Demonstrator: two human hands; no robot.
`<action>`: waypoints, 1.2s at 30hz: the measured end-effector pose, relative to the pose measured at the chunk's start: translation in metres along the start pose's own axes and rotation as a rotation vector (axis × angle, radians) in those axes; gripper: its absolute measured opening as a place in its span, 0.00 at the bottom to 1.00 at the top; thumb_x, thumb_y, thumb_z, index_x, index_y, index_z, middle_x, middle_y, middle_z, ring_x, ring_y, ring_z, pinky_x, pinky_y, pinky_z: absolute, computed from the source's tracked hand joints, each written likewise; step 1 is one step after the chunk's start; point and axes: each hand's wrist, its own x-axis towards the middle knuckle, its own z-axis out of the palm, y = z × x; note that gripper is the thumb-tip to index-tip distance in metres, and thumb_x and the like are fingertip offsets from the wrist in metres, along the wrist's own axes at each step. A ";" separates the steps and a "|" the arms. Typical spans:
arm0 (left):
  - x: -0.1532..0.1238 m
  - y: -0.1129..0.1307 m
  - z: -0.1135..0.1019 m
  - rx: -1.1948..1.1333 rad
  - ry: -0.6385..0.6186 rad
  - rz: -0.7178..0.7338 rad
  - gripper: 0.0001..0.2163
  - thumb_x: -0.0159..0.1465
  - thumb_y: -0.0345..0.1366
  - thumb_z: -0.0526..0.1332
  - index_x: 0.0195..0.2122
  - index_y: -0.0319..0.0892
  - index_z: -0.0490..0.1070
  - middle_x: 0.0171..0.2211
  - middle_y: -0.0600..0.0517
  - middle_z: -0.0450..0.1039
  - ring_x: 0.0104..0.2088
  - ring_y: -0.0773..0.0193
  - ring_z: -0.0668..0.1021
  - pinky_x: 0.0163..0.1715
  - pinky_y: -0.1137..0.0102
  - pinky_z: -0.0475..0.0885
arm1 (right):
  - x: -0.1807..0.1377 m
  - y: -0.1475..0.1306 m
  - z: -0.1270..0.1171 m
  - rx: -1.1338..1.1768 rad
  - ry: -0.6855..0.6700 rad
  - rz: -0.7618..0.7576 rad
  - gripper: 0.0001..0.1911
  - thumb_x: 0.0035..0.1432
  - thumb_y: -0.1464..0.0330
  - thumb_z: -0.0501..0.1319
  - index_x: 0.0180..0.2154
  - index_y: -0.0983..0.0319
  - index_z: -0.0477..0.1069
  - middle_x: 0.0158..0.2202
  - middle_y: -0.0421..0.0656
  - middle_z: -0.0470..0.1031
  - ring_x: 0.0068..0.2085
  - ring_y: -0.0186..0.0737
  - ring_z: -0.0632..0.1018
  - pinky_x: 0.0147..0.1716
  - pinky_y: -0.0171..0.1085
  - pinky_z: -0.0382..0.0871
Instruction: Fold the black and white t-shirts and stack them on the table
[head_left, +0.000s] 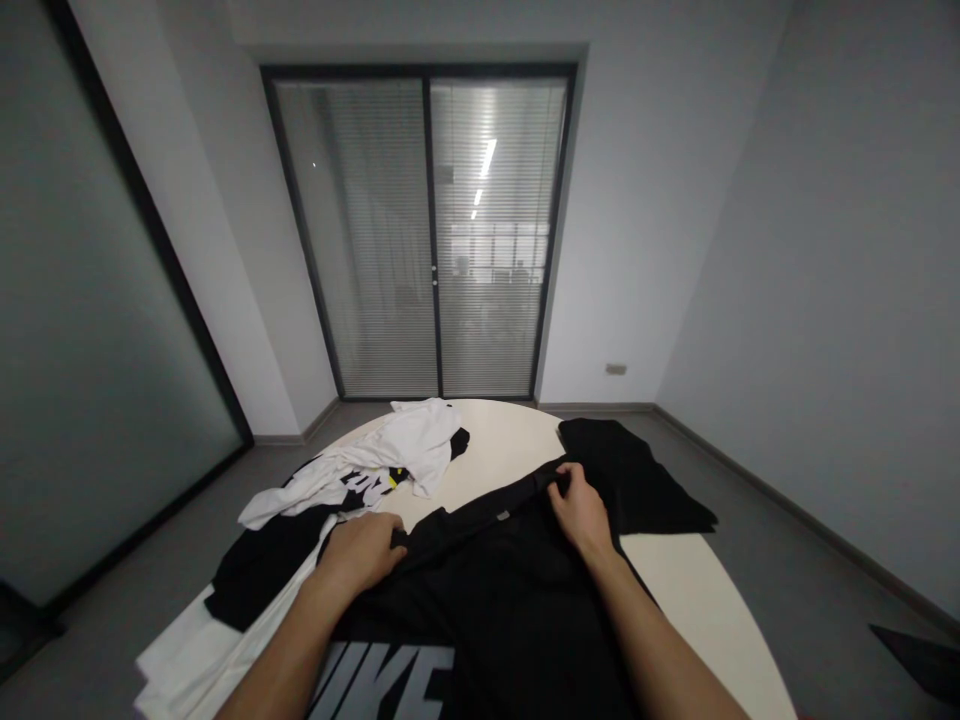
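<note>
"Black garment [510,610]: in what setting is it seen?"

"A grey-walled room is shown, and a glass door [360,250] backed by blinds is set into the far wall. Before it, a pale surface [502,440] with a curved rim is seen, and over the near part of this the garment is spread, its far edge drawn out between two hands."

"What else is carried there?"

"To the left, a loose heap of white and black clothes [262,560] is laid, topped at its far end by a crumpled white piece [405,445], near which black and yellow markings are seen. To the right, a second black cloth [641,485] is placed just beyond the garment, out to the rim."

"And how are the hands set?"

"By the left hand [364,550], the far edge is gripped, fingers curled in toward the thumb. By the right hand [581,508], the same edge is pinched near the second black cloth, thumb and fingers brought together on the fabric."

"Any smaller details?"

"Pale slanted letters [390,675] are printed on the garment, beside the left forearm. Between the hands, a small light label [503,516] is shown near the held edge."
</note>
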 end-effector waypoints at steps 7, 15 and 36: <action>0.006 0.006 -0.013 -0.047 0.237 -0.198 0.15 0.71 0.42 0.52 0.49 0.46 0.74 0.40 0.42 0.80 0.42 0.48 0.82 0.39 0.62 0.72 | 0.000 -0.004 -0.007 -0.012 -0.017 0.074 0.10 0.65 0.65 0.53 0.47 0.57 0.67 0.32 0.41 0.77 0.33 0.41 0.78 0.29 0.34 0.58; 0.012 -0.011 -0.025 -0.295 0.214 -0.240 0.17 0.71 0.45 0.49 0.47 0.44 0.75 0.22 0.50 0.78 0.30 0.53 0.82 0.32 0.66 0.72 | 0.001 -0.007 -0.006 -0.039 -0.007 0.072 0.14 0.69 0.63 0.49 0.50 0.59 0.67 0.35 0.45 0.78 0.36 0.43 0.79 0.32 0.35 0.60; 0.096 0.021 0.052 -0.418 0.598 -0.053 0.33 0.62 0.29 0.60 0.66 0.34 0.48 0.66 0.30 0.51 0.68 0.43 0.58 0.63 0.50 0.60 | 0.004 0.010 0.022 -0.100 -0.038 -0.333 0.36 0.62 0.69 0.56 0.69 0.66 0.48 0.65 0.54 0.61 0.65 0.49 0.64 0.63 0.45 0.59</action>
